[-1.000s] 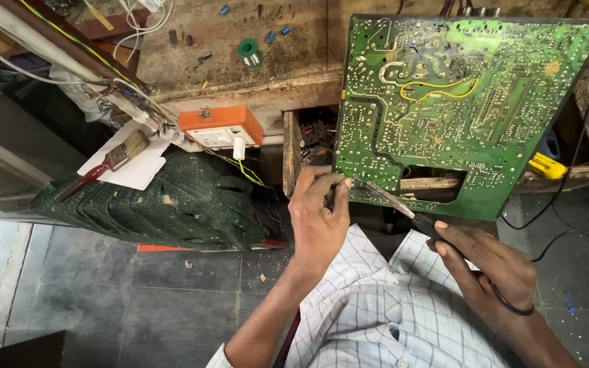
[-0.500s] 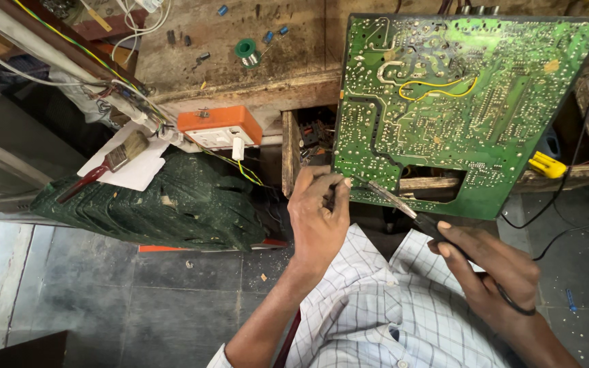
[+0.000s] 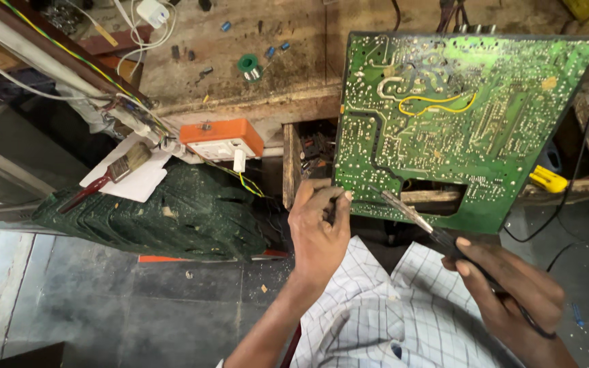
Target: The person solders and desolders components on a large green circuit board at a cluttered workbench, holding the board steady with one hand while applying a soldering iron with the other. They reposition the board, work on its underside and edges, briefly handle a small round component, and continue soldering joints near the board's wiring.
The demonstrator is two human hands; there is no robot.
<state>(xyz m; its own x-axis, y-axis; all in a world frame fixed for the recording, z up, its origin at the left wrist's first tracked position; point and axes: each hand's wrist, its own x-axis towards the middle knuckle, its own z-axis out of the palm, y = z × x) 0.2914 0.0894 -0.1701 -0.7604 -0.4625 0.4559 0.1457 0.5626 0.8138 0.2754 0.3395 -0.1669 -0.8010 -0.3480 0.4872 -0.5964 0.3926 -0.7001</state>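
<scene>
A large green circuit board (image 3: 458, 123) with its solder side up leans over the edge of the wooden bench (image 3: 253, 102). A yellow wire runs across its middle. My left hand (image 3: 318, 228) pinches the board's lower left corner. My right hand (image 3: 512, 286) grips a soldering iron (image 3: 417, 219) by its dark handle. The metal tip touches the board near its lower left edge, just right of my left fingers. A checked shirt (image 3: 390, 320) covers my lap below both hands.
An orange switch box (image 3: 223, 138) hangs at the bench edge. A paintbrush (image 3: 107, 176) lies on white paper over a stack of dark green boards (image 3: 172, 218). A yellow tool (image 3: 548, 179) sits right. Small parts and a solder spool (image 3: 247, 65) lie on the bench.
The iron's tip has slid slightly left along the board's lower edge, toward my left fingers. My left hand keeps its hold on the corner.
</scene>
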